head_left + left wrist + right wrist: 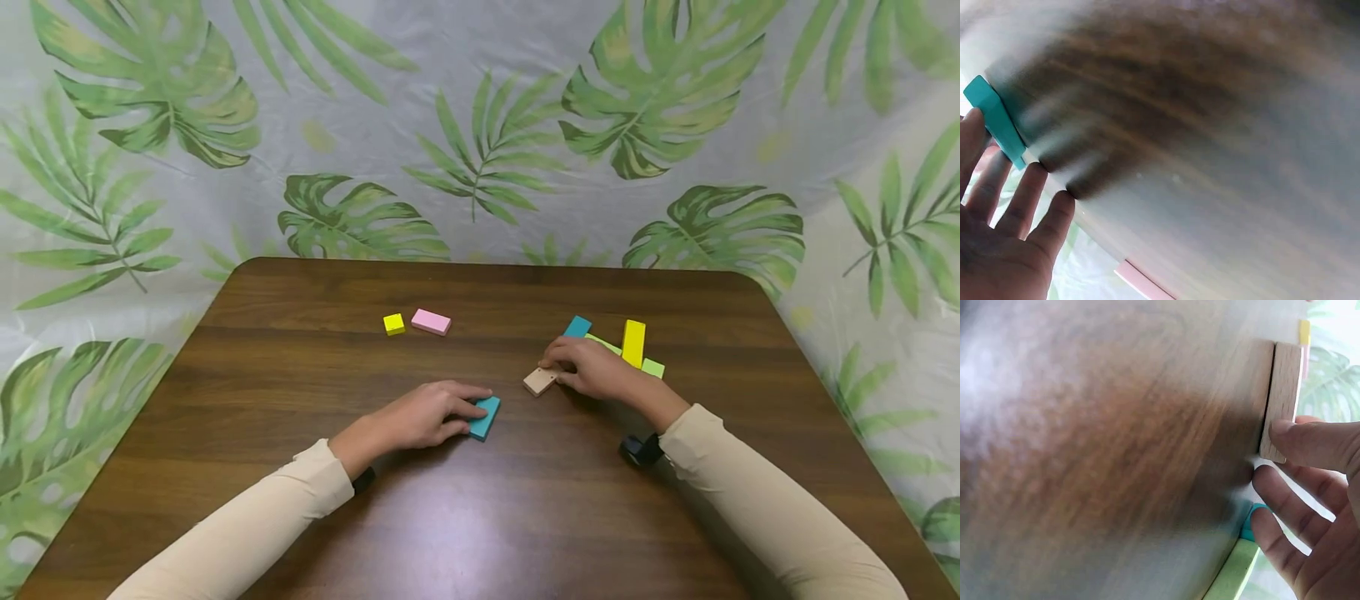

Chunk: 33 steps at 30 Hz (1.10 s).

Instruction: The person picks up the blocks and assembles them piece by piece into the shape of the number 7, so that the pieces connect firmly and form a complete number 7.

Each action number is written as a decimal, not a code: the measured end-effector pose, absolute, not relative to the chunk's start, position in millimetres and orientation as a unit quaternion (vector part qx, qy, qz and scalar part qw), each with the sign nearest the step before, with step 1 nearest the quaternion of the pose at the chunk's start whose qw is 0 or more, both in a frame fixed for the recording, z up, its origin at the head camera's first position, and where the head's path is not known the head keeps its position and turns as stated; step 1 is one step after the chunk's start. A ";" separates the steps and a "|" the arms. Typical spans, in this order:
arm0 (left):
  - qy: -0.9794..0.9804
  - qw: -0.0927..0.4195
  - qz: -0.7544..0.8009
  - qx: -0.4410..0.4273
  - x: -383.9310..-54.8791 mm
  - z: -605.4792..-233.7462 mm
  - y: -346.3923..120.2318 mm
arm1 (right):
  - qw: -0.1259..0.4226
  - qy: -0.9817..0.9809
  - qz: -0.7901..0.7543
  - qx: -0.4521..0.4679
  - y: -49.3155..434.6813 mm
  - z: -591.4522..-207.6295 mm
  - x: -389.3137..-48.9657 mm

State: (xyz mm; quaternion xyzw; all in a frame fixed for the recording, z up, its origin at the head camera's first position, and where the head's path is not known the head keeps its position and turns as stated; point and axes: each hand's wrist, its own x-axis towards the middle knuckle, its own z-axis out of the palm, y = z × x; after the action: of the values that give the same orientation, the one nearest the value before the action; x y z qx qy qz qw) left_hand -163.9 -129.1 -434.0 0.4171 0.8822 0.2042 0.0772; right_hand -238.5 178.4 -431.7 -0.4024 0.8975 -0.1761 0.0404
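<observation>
In the head view, my left hand (423,415) is at a teal block (485,418) lying flat near the middle of the table. The left wrist view shows the thumb against the side of this teal block (997,119), with a finger behind it and the others spread towards the tabletop. To the right, my right hand (596,369) pinches one end of a plain wooden block (540,381) between thumb and finger. In the right wrist view the wooden block (1284,394) lies along the tabletop, the thumb on its side and the lower fingers loosely bent.
Beyond the right hand lie a blue block (577,326), a long yellow block (633,342) and light green pieces (653,367), partly hidden. A small yellow block (393,324) and a pink block (431,322) lie farther back left on the brown table (300,517).
</observation>
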 end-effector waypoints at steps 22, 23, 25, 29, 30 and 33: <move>0.880 0.083 0.227 0.409 -159.6 -434.9 -126.7 | 0.087 0.896 -0.208 -0.382 155.5 -428.5 -269.7; 0.880 0.085 0.230 0.408 -159.7 -434.7 -126.9 | 0.088 0.897 -0.207 -0.381 155.0 -428.4 -270.5; 0.881 0.088 0.232 0.404 -160.2 -434.0 -126.9 | 0.090 0.898 -0.206 -0.379 154.3 -427.9 -271.5; 0.883 0.094 0.233 0.396 -161.9 -432.6 -126.2 | 0.092 0.899 -0.209 -0.373 153.4 -426.8 -271.9; 0.884 0.095 0.233 0.395 -162.3 -432.3 -126.0 | 0.094 0.900 -0.210 -0.371 153.2 -426.5 -272.2; 0.884 0.100 0.231 0.393 -162.7 -431.8 -125.7 | 0.099 0.902 -0.207 -0.367 153.1 -426.0 -272.5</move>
State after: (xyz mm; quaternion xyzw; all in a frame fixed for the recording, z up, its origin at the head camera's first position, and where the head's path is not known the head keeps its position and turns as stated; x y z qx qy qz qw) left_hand -162.7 -125.7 -431.8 0.3932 0.8842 0.2315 0.1000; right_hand -272.5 153.1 -426.0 -0.3666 0.9016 -0.2070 0.0990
